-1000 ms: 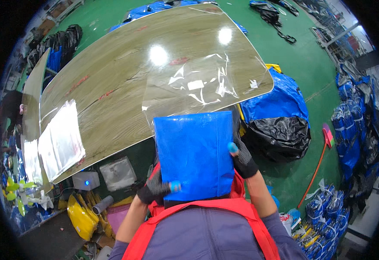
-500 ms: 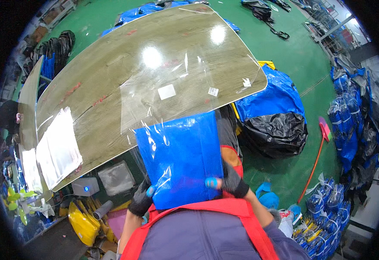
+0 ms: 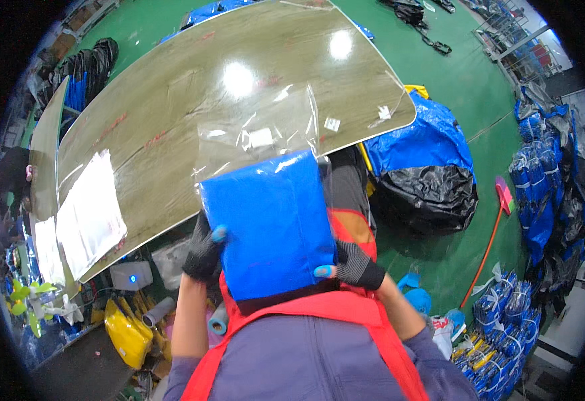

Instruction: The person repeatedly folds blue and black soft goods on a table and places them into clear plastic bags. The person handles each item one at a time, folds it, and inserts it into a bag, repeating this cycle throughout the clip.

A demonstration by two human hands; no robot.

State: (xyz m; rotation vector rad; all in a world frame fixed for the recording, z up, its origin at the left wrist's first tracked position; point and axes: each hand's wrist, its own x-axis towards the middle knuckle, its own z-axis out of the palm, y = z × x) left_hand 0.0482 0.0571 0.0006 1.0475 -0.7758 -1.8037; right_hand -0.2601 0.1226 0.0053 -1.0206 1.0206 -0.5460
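Between my hands is a folded blue sheet (image 3: pixel 272 227), held against my front with a dark strip along its near edge. It sits in a clear plastic bag (image 3: pixel 265 130), whose loose far end reaches over the table's near edge. My left hand (image 3: pixel 205 250), in a dark glove with a blue thumb tip, grips the left side of the bundle. On the right side, near the lower corner, my right hand (image 3: pixel 356 264) clasps it with the thumb on top. The other fingers of both hands are hidden beneath.
A wood-patterned table (image 3: pixel 172 100) holds a pile of white clear-film bags (image 3: pixel 92 217) and small white labels (image 3: pixel 332 123). To its right, a big blue-and-black bag (image 3: pixel 426 167) stands on the green floor. Tied blue bundles (image 3: pixel 503 314) and a long-handled dustpan (image 3: pixel 503 194) lie farther right.
The blue bundle has come slightly nearer to me and leftward, its clear bag lifting at the far end. My left hand has moved up along its left side.
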